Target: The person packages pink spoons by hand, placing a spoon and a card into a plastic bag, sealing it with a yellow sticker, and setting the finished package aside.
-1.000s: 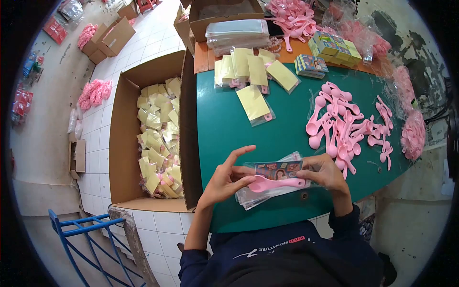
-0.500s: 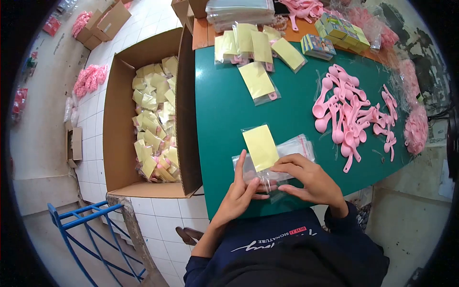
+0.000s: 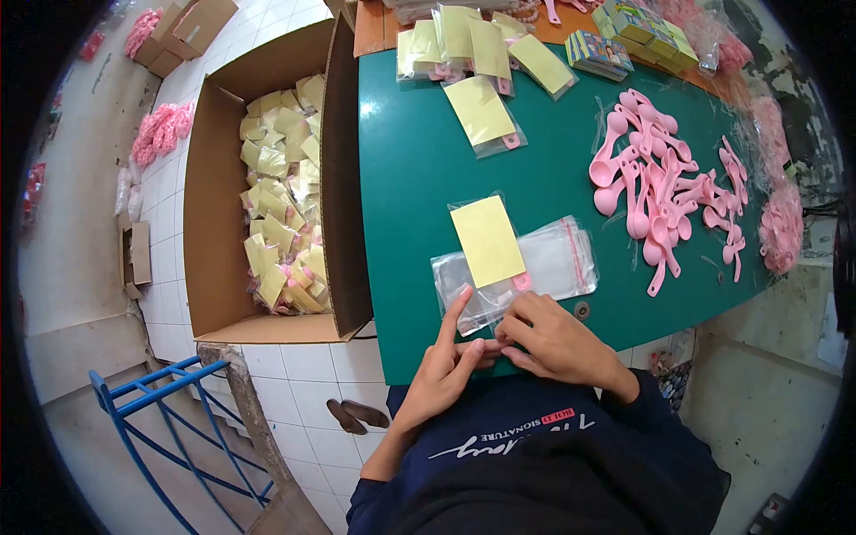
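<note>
A clear packet with a yellow card [image 3: 488, 242] lies on a stack of clear plastic bags [image 3: 557, 259] near the table's front edge; a bit of pink shows at its lower corner. My left hand [image 3: 448, 364] is just in front of the packet, index finger stretched toward its lower left, the other fingers extended under my right hand. My right hand [image 3: 548, 337] is closed, thumb and fingertips pinched together at my left fingers; what they hold, if anything, is too small to make out. Pink measuring spoons [image 3: 660, 183] are heaped to the right.
Several finished-looking packets [image 3: 481, 111] lie at the back of the green table [image 3: 406, 187]. Small printed boxes [image 3: 597, 55] are stacked behind. To the left a large cardboard box [image 3: 214, 214] holds many packets. A blue metal rack [image 3: 143, 406] stands at the lower left.
Both hands have come closer together and nearer the table edge, off the packet. The packet now lies flat on the bags with its pink part visible. The view has shifted slightly.
</note>
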`<state>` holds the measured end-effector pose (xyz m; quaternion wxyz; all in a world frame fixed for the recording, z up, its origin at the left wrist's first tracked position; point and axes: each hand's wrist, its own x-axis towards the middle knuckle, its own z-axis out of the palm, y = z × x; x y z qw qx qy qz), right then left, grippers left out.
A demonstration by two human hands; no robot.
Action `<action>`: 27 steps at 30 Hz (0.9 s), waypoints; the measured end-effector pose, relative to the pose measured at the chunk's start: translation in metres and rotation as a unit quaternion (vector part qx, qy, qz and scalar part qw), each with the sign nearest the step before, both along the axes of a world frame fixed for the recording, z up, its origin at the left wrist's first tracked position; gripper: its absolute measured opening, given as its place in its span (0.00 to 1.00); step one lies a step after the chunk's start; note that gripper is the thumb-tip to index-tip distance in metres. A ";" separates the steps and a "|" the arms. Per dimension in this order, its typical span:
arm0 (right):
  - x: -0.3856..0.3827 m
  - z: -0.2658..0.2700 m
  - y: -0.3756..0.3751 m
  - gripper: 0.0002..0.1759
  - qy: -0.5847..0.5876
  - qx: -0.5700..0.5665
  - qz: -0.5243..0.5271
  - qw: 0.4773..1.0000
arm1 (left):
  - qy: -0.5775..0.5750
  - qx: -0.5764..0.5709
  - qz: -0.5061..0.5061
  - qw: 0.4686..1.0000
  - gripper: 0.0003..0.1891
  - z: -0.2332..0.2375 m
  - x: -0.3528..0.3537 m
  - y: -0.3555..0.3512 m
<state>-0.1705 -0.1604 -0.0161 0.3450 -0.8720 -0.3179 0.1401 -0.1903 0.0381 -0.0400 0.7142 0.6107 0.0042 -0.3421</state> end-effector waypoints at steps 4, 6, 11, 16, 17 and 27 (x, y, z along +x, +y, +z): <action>-0.002 0.000 0.003 0.13 -0.009 -0.016 -0.003 1.000 | -0.036 0.026 0.009 0.999 0.32 -0.004 0.000 0.002; -0.001 0.001 0.005 0.11 -0.039 0.020 -0.009 0.999 | -0.055 0.031 0.016 0.998 0.31 -0.006 0.002 0.000; 0.000 -0.009 0.005 0.09 -0.102 0.000 0.051 0.993 | -0.081 0.119 0.007 0.990 0.31 0.002 0.023 -0.014; 0.028 0.015 -0.049 0.09 0.118 0.176 0.179 0.961 | -0.037 0.049 0.054 0.997 0.25 0.001 0.024 -0.009; 0.040 0.032 -0.078 0.08 0.174 0.169 0.165 0.956 | -0.012 0.009 0.050 0.999 0.24 -0.001 0.024 -0.006; 0.091 0.014 -0.319 0.21 -0.125 -0.197 -0.533 0.813 | -0.053 0.031 0.024 0.998 0.13 -0.011 0.024 -0.003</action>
